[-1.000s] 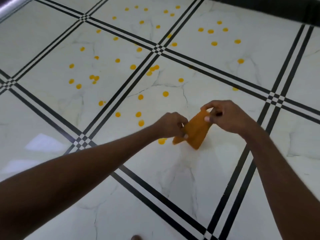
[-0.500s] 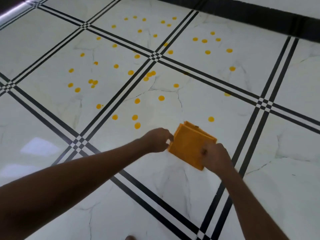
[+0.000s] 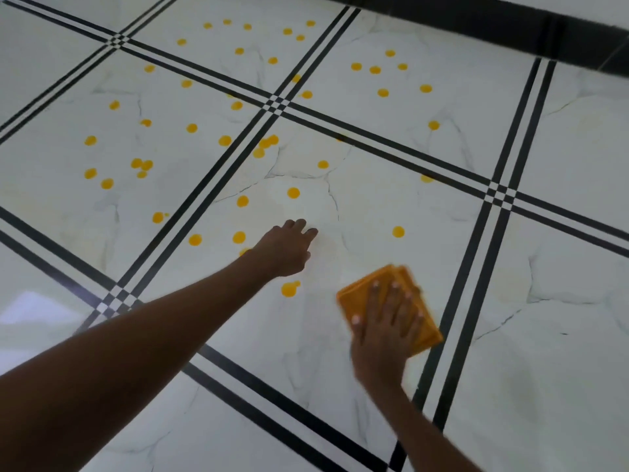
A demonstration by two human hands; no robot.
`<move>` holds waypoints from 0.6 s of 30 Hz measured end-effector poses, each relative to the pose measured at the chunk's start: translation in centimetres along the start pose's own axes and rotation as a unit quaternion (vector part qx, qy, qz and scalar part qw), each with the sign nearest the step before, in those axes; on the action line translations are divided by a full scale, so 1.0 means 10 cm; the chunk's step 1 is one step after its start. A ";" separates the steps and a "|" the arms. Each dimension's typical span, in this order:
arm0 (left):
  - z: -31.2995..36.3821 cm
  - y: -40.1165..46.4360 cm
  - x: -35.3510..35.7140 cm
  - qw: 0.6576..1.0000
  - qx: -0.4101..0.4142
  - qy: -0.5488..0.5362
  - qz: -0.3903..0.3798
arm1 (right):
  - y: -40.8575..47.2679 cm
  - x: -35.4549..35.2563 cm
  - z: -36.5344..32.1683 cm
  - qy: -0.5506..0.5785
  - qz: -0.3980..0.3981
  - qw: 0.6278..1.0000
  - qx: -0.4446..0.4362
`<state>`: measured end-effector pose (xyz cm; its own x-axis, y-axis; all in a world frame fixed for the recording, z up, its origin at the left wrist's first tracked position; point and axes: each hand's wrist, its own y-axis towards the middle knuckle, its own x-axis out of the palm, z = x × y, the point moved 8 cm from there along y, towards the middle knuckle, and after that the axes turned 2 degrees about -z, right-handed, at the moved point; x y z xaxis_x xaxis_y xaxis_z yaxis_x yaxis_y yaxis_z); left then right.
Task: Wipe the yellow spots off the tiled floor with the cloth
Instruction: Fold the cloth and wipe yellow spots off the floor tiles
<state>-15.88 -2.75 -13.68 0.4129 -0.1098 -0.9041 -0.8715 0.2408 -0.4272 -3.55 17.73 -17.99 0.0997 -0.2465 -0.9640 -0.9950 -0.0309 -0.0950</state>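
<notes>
Orange cloth (image 3: 423,330) lies flat under the pressing, spread right hand (image 3: 388,330); left hand (image 3: 287,252) rests open nearby.

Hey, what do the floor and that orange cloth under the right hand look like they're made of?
The floor looks like glossy polished tile, ceramic or marble-look: white with grey veins, black border lines, and bright reflections at the left edge. The orange cloth looks like soft folded fabric, possibly microfibre: matte, with layered edges, flattened under the right hand. The exact fibre can't be told.
</notes>
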 end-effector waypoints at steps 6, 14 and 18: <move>-0.18 0.11 0.03 0.999 -0.013 0.049 0.013 | 1.30 0.08 -0.06 -0.095 -0.056 0.951 -0.290; -0.05 0.23 0.11 1.000 0.014 0.011 -0.021 | 0.23 -0.04 -0.07 0.012 0.043 0.998 0.037; -0.06 0.27 0.14 1.000 0.012 -0.008 -0.026 | 0.84 0.11 -0.20 -0.018 -0.016 0.982 -0.186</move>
<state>-17.83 -2.87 -16.09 0.4614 -0.1072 -0.8807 -0.8424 0.2586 -0.4728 -11.82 15.27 -19.33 0.1235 -0.2048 -0.9710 -0.9194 -0.3918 -0.0343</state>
